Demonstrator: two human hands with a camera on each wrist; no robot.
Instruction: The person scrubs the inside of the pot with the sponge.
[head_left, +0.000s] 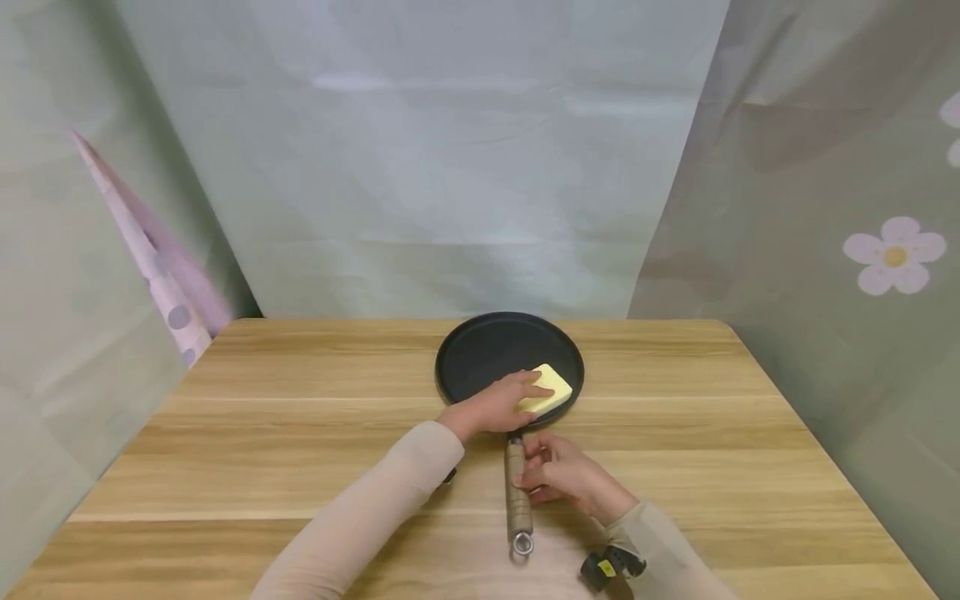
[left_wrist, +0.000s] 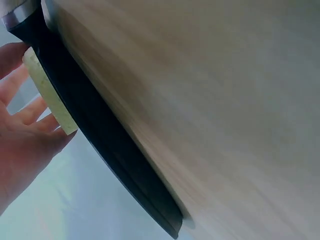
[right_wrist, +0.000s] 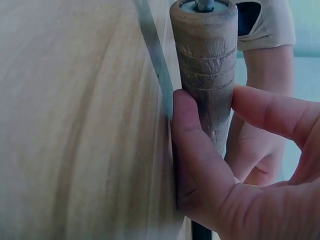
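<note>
A round black frying pan lies flat on the wooden table, its wood-look handle pointing toward me. On the pan's near right part sits a pale yellow sponge. My left hand holds the sponge from above, thumb at one end and fingers spread over it. In the left wrist view the sponge meets the pan's inner surface. My right hand pinches the handle from the right; the right wrist view shows thumb and fingers on either side of the grip.
The wooden table extends around the pan on all sides. Light cloth hangs behind it and along both sides. A black wrist device is strapped at my right sleeve.
</note>
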